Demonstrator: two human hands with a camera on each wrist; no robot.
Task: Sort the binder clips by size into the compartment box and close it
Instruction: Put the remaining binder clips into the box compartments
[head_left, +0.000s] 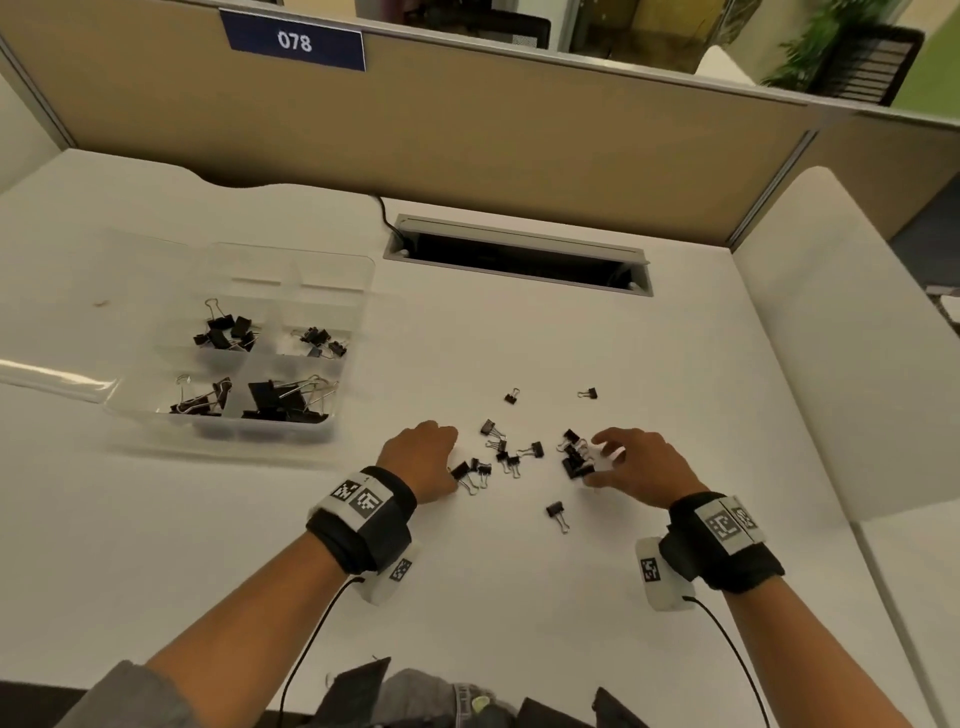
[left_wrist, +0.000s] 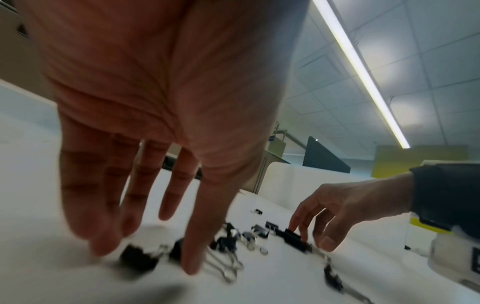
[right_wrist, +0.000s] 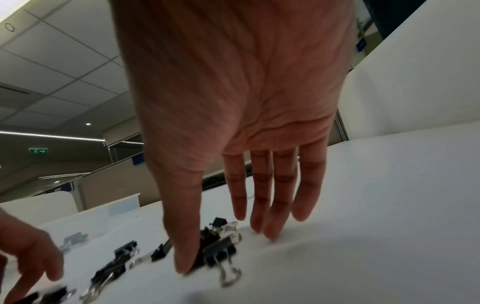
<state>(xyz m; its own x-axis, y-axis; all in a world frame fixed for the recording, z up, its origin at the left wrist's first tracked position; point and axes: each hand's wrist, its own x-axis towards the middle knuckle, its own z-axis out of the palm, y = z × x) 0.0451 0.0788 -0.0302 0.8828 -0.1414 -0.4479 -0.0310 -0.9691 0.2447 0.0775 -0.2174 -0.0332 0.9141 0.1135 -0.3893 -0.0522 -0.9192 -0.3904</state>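
clips (head_left: 511, 457) between both hands' fingers (head_left: 605, 447)

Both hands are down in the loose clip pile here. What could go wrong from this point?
1. The clips between the left hand and right hand overlap, so a pick may drag a neighbour of another size.
2. Two stray clips lie farther back and could be missed.
3. The box is still open.

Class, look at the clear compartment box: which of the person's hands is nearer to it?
Left. The left hand lies just right of the compartment box; the right hand is farther right, beyond the loose clips.
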